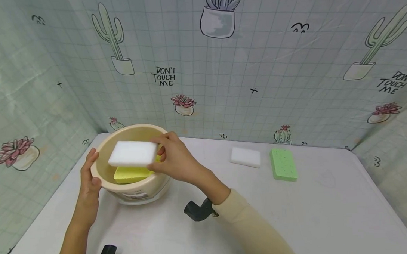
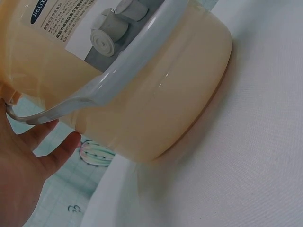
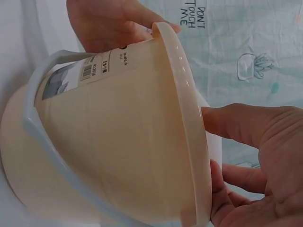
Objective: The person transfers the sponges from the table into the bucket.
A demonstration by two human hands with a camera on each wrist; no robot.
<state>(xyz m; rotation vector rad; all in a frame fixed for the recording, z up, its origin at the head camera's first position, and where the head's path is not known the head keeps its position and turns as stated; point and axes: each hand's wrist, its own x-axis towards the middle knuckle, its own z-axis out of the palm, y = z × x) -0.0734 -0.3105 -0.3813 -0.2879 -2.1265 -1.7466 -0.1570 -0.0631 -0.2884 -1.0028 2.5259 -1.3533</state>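
White sponge [image 1: 133,153] is at the mouth of the cream bucket [image 1: 136,133], above a yellow sponge [image 1: 129,175]. Right hand [image 1: 175,158] has a narrow grip, pinching one end; left hand [image 1: 89,187] steadies the bucket, fingers loose. Seems mid-transfer, can't tell in or out; next needs a steady pinch. Green sponge [image 1: 284,164]'s on the tabletop [image 1: 327,205].

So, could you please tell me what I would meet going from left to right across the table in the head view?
Left grip, cream bucket, right grip, white sponge outside the bucket, green sponge.
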